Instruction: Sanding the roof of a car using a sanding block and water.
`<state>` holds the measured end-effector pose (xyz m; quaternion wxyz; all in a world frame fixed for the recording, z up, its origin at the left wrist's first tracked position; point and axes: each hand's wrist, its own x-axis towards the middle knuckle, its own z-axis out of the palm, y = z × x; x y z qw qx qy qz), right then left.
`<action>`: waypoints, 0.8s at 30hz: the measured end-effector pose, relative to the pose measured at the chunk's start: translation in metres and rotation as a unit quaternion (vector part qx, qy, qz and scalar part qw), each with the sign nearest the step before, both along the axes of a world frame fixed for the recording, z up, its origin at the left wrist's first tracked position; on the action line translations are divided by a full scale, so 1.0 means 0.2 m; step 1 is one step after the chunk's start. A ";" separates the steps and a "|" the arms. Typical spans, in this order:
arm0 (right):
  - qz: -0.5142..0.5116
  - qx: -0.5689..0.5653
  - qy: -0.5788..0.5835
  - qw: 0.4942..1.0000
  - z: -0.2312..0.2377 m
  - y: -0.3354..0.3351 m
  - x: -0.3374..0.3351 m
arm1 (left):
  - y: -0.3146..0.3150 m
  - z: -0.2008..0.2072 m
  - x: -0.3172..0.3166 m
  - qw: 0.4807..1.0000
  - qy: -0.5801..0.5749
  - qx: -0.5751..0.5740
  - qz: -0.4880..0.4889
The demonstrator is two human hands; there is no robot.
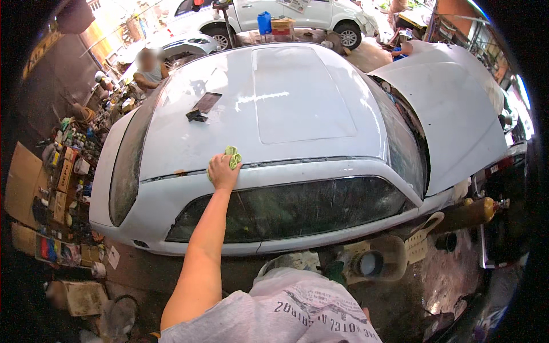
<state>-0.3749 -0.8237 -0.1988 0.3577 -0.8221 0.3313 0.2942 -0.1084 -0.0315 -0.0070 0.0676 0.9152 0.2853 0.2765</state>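
The person wears a pale grey T-shirt (260, 311) at the bottom centre of the frame, its cloth loosely creased. Dark lettering (314, 311), large and small, runs upside down across its front. The short left sleeve (197, 318) leaves the left arm (203, 254) bare.

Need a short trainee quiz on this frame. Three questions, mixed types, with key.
1. Which hand holds the green cloth?
2. True or false: the dark flat rectangular item lies on the car's roof.
3. Where is the blue container?
A) On the raised hood
B) Beyond the roof, by the white vehicle
C) Against the near side window

Key: 1. The left hand; 2. True; 3. B
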 end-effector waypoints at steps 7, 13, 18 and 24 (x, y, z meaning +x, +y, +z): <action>0.071 -0.087 0.058 0.992 0.01 0.03 -0.03 | -0.01 0.02 0.00 1.000 -0.010 -0.005 -0.005; 0.133 -0.095 0.071 0.984 -0.10 0.00 -0.06 | -0.01 0.03 0.00 1.000 0.011 -0.014 -0.005; 0.070 -0.075 0.030 0.994 0.03 0.10 -0.01 | -0.01 0.02 0.01 1.000 0.004 -0.009 0.002; 0.093 -0.037 0.057 0.993 0.14 0.13 0.07 | 0.00 0.02 0.01 1.000 0.002 -0.004 0.000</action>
